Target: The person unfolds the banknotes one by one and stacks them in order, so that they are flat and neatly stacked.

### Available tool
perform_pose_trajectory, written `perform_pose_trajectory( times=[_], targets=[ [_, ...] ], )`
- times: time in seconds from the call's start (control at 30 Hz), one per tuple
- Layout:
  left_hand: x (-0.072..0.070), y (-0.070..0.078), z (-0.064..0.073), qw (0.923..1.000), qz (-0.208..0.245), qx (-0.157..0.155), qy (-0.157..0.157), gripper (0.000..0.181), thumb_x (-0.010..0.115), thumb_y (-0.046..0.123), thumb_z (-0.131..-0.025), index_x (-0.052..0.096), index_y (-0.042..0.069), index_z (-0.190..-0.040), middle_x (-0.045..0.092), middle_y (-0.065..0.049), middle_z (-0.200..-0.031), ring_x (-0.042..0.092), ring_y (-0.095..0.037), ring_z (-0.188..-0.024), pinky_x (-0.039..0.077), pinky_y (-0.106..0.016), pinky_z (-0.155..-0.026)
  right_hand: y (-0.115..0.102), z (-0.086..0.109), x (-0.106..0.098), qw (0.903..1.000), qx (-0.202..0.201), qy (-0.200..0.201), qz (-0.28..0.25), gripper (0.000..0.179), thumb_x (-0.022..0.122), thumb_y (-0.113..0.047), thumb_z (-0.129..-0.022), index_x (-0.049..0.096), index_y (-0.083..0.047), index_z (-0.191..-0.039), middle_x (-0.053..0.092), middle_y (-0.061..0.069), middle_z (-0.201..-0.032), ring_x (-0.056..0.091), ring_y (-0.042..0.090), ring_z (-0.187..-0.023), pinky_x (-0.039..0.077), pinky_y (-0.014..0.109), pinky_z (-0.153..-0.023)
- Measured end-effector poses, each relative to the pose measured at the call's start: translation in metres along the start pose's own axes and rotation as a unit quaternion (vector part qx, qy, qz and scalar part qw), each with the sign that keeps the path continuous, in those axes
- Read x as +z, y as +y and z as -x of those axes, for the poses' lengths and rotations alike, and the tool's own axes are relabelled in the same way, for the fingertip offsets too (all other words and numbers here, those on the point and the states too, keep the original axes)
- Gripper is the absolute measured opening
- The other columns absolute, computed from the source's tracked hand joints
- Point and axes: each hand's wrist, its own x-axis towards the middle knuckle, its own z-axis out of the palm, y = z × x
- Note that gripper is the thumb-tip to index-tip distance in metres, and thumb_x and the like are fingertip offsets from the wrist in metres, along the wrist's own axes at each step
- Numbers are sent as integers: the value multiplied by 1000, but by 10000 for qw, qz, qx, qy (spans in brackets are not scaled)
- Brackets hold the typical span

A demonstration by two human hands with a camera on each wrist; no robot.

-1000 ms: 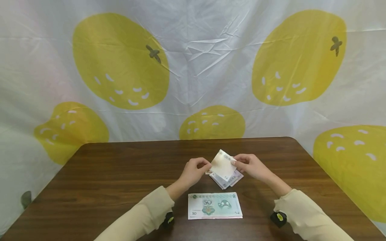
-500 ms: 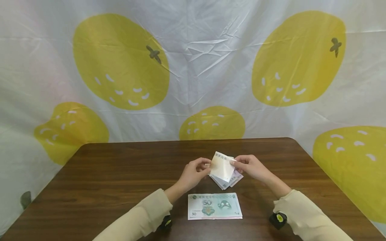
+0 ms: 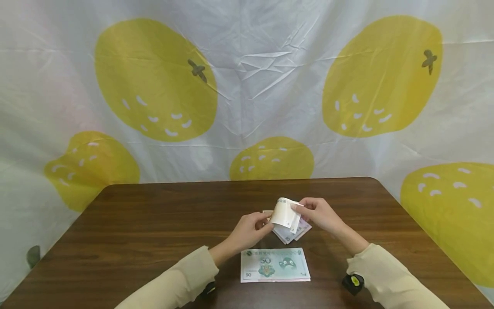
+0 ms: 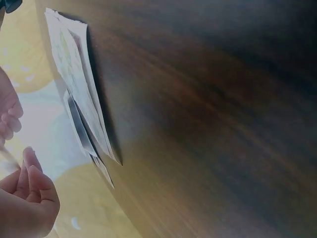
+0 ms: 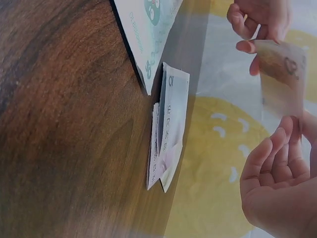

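A pale banknote (image 3: 283,213) is held raised between my two hands, bowed into a curve in the head view. My right hand (image 3: 322,214) pinches its right side between thumb and fingers. At the opposite edge, my left hand (image 3: 248,231) grips the note with its fingertips. The right wrist view shows the raised note (image 5: 282,74) against the light, a printed figure showing through. Right under it, a small fanned pile of purplish banknotes (image 3: 287,236) lies on the table, partly hidden by the raised note.
Nearer the front edge lies a neat stack of banknotes (image 3: 275,265), a green 50 with a penguin-like print on top and a pink edge beneath. The brown wooden table (image 3: 154,223) backs onto a white curtain (image 3: 239,98) with yellow fruit prints.
The raised banknote was nearly flat and tilted; it now curls over, its top edge bent back. My left hand has moved slightly down, and my right hand a little left.
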Motion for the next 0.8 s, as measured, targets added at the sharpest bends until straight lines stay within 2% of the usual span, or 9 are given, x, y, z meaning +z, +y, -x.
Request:
perform_pose_trajectory(
  times=[0.07,0.13,0.2,0.27,0.4,0.63,0.8],
  targets=[
    [0,-1,1,10000,-60,50,47,25,54,17,-87,63,4,-106,52,5,-70,45,-6,-59,38,-21,-52,-1,0,0,10000,-36,63,17,24,59,-22,-85,59,2,-82,48,2,-59,47,12,-56,42,28,-49],
    [0,-1,1,9999,-108,88,87,21,50,17,-90,66,3,-91,48,6,-66,43,-6,-57,36,-21,-51,-1,0,1,9999,-103,131,22,26,58,-24,-85,60,2,-82,48,2,-59,46,12,-55,42,29,-48],
    [1,-1,1,9997,-155,100,141,25,47,16,-91,62,3,-75,45,7,-63,41,-6,-56,34,-21,-51,-1,0,1,9997,-134,189,17,28,58,-26,-85,60,2,-82,49,2,-59,46,11,-54,40,28,-47],
    [1,0,2,9998,-143,53,163,30,45,15,-91,55,3,-66,41,6,-59,39,-6,-53,33,-21,-49,-1,1,2,9996,-177,219,20,29,58,-27,-85,60,2,-82,49,3,-59,46,11,-54,39,27,-46],
    [1,1,3,9997,18,-73,238,28,43,12,-92,56,4,-69,47,2,-59,41,-6,-52,36,-21,-48,-1,2,4,9995,-169,250,0,29,58,-27,-86,60,2,-83,50,3,-58,47,12,-54,38,25,-46],
    [0,3,4,9977,519,-308,308,27,41,10,-93,61,-3,-82,58,-10,-69,49,-7,-52,41,-22,-49,1,3,4,9994,-116,289,-156,30,57,-27,-86,59,3,-86,54,5,-58,50,14,-56,41,29,-50],
    [1,2,5,9945,779,-623,310,31,40,15,-94,62,-2,-81,56,-7,-64,51,-13,-54,41,-24,-52,3,4,5,9993,-111,315,-165,27,57,-24,-87,59,4,-85,54,4,-58,49,14,-55,40,26,-48]
  ],
)
